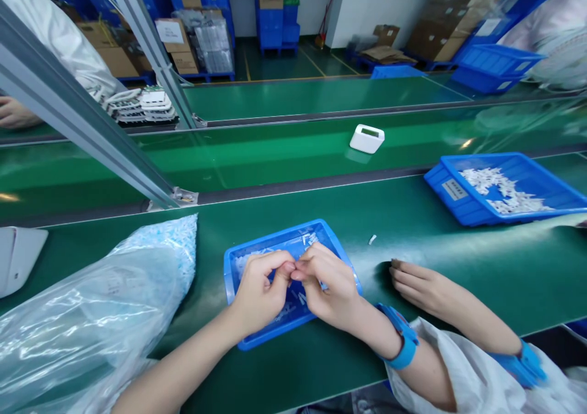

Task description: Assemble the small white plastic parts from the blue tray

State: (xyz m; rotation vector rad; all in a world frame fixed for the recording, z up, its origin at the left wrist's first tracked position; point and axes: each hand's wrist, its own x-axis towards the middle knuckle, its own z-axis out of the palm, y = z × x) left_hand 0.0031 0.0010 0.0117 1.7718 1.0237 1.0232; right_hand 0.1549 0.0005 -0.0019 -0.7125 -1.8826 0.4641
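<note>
Above a shallow blue tray (236,336), my left hand (266,288) and my right hand (328,282) meet fingertip to fingertip. Both are closed in a pinch, and whatever is between the fingers is too small or hidden to name. Small white pieces (301,298) lie scattered in the tray, partly covered by my hands. A blue band (403,340) is around my right wrist. Left of the tray rests a large clear plastic bag (105,298) with many small pale blue and white pieces inside.
Another person's hand (422,285) rests on the green table at the right. Beyond it is a blue bin (513,188) of white parts. One small white piece (372,240) lies between. A white device (367,139) sits on the conveyor; a metal post (105,114) rises at left.
</note>
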